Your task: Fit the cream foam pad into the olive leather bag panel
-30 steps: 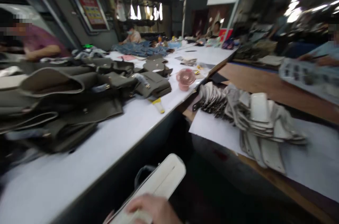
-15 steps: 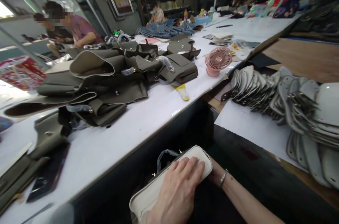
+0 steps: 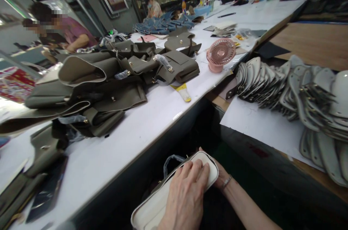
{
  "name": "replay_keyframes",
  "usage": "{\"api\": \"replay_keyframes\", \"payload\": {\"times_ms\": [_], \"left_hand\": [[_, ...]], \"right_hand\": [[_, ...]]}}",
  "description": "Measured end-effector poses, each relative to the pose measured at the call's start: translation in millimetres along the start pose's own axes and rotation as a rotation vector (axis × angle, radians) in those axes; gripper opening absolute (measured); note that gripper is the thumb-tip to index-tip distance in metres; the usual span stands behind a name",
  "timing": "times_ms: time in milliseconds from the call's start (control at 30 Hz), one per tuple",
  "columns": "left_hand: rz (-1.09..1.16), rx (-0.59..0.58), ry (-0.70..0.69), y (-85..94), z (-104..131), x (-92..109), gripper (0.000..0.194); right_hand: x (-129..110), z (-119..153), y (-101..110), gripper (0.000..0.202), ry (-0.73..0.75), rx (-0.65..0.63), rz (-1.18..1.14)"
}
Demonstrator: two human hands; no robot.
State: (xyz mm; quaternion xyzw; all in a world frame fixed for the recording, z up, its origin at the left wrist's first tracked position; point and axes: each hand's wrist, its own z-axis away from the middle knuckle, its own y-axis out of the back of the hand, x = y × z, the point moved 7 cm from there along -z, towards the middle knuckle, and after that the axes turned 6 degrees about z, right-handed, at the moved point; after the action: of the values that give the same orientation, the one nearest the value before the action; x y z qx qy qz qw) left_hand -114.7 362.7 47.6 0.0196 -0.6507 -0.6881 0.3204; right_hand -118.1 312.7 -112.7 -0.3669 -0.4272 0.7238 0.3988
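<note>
A cream handbag (image 3: 152,204) with a dark edge is held tilted in front of me, below the table's edge. At its far side stands a handle loop wrapped in clear plastic (image 3: 166,163), with small metal fittings. My left hand (image 3: 186,193) lies across the pale face, its fingers bent and pressed on it near the rounded end. Behind that end, my right hand (image 3: 220,176) grips the bag from the far right side; most of its fingers are hidden. A bracelet (image 3: 227,181) circles the right wrist.
On the white table (image 3: 130,132) lie dark olive bag pieces (image 3: 108,78), a pink fan (image 3: 220,54), a yellow-edged piece (image 3: 182,91) and a dark phone-like slab (image 3: 47,193). Stacked grey-white panels (image 3: 304,92) fill the right-hand surface. People (image 3: 73,34) work at the back left.
The view has shifted slightly, with the table things moving left and up in it. Both hands stay on the handbag, and a fingertip of my right hand now shows behind its far edge.
</note>
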Motion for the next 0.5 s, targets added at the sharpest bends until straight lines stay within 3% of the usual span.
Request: {"api": "replay_keyframes", "payload": {"times_ms": [500], "left_hand": [[-0.009, -0.041, -0.030, 1.0, -1.4, 2.0, 0.046]], "right_hand": [[-10.0, 3.0, 7.5, 0.045, 0.113, 0.173, 0.073]]}}
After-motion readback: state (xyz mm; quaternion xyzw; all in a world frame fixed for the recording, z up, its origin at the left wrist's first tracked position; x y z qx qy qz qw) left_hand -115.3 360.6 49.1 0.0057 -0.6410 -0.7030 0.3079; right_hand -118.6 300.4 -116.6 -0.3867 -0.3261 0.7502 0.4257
